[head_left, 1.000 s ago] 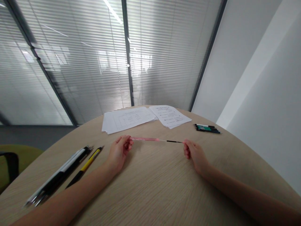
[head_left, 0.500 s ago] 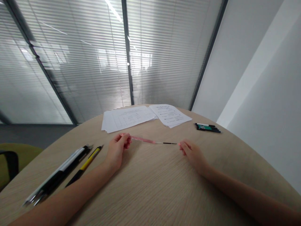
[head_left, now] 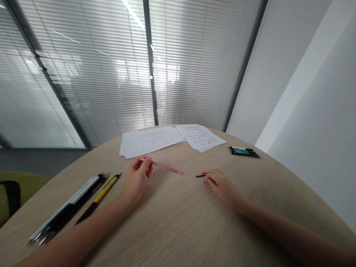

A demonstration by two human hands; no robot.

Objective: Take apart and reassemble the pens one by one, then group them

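My left hand (head_left: pixel 137 177) is closed in a pinch on one end of a slim pink pen barrel (head_left: pixel 167 168), which points right and slightly down above the table. From the fingertips of my right hand (head_left: pixel 219 182), a thin black rod (head_left: pixel 199 176), like a pen refill, sticks out toward the barrel. Thumb and forefinger are closed on it. Between the barrel's end and the black rod is a short pale stretch; I cannot tell whether a clear part joins them.
A yellow and black pen (head_left: pixel 104 191) lies beside my left forearm, with several black and white pens (head_left: pixel 72 202) further left. Printed papers (head_left: pixel 152 140) lie at the back. Several black, white and green pens (head_left: pixel 244 152) lie at the right near the wooden table's (head_left: pixel 178 230) edge.
My right hand has moved left and its fingers now hold the black rod, which earlier stuck out of the pink barrel short of them. The barrel's right end has dipped slightly.
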